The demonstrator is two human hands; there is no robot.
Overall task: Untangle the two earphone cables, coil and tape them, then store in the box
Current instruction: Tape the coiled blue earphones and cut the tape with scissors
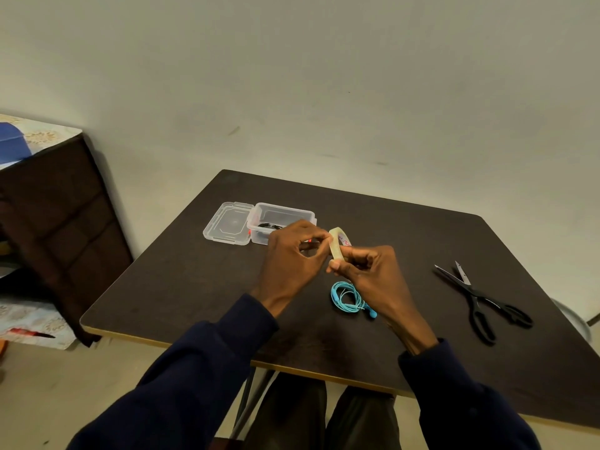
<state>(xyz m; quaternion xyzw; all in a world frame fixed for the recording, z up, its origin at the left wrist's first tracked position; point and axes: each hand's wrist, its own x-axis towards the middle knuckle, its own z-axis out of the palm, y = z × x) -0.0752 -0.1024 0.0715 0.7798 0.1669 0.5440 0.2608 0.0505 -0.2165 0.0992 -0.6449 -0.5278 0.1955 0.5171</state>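
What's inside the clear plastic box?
A dark coiled cable lies in the clear plastic box. The left hand covers its near right part, so anything there is hidden.

A plain pale wall [324, 76] with a few small marks stands behind a dark brown table [194, 287]. At left is a dark brown cabinet [58, 216] with a patterned top. The floor [65, 384] is beige.

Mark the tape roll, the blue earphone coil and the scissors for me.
tape roll [336, 243]: head view, outer band of the roll.
blue earphone coil [336, 297]: head view, left arc of the coil.
scissors [470, 291]: head view, pivot where the blades cross.
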